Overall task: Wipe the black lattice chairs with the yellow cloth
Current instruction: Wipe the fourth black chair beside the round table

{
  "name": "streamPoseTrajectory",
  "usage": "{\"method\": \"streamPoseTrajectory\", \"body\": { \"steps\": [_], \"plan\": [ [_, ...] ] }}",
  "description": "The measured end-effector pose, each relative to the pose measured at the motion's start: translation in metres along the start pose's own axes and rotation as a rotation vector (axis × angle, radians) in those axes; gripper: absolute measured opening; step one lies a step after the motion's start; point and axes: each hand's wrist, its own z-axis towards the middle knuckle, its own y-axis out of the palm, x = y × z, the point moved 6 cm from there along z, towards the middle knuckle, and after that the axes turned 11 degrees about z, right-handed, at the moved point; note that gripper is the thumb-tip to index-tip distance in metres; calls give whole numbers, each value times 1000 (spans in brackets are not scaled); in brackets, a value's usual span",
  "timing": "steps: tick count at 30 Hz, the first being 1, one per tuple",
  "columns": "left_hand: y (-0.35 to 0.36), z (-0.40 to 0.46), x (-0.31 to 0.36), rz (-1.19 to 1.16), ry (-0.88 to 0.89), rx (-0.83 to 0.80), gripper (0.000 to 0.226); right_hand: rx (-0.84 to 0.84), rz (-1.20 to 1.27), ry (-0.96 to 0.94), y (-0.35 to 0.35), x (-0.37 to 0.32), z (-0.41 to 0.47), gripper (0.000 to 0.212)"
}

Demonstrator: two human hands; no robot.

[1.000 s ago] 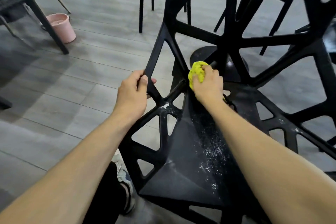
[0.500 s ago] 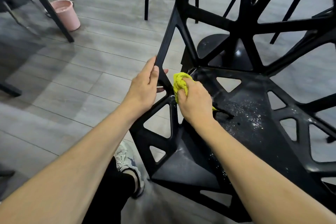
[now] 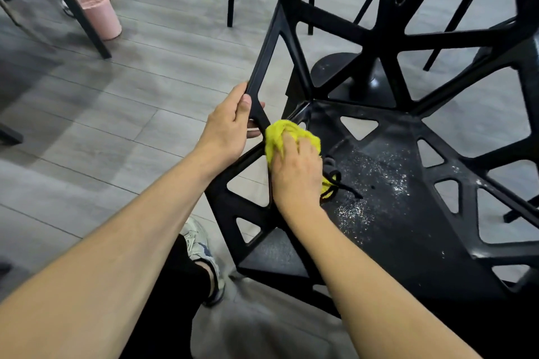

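Left hand (image 3: 230,128) gripping, thumb up; right hand (image 3: 296,172) curled, palm down.

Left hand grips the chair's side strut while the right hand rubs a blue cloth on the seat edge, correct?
Not quite: the cloth is yellow, not blue, as the head view shows. The left hand does grip the chair strut while the right hand rubs the seat edge.

You have one view only — the head camera, worn high and tipped forward and down over your own forearms. It sits close: the chair (image 3: 379,183) fills the right half, its seat just below the lens, its back rising out of the top edge. Both hands meet near centre. The wide lens bends the floor (image 3: 131,96) planks at left, and the far chair legs look slightly smeared — perhaps from head motion.
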Motion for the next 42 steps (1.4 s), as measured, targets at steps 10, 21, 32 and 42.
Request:
{"method": "streamPoseTrajectory", "body": {
  "steps": [10,21,32,42],
  "plan": [
    [-2,4,-2,179,76,47,39,-47,194,-30,-1,30,53,38],
    [-3,-1,5,172,49,54,38,-158,391,-200,-9,-49,-74,39],
    [-4,-2,6,160,54,47,35,-116,183,69,-4,28,32,47],
    [-2,-2,5,2,5,-14,30,-267,564,-168,-14,-60,-79,37]
  ]
}}
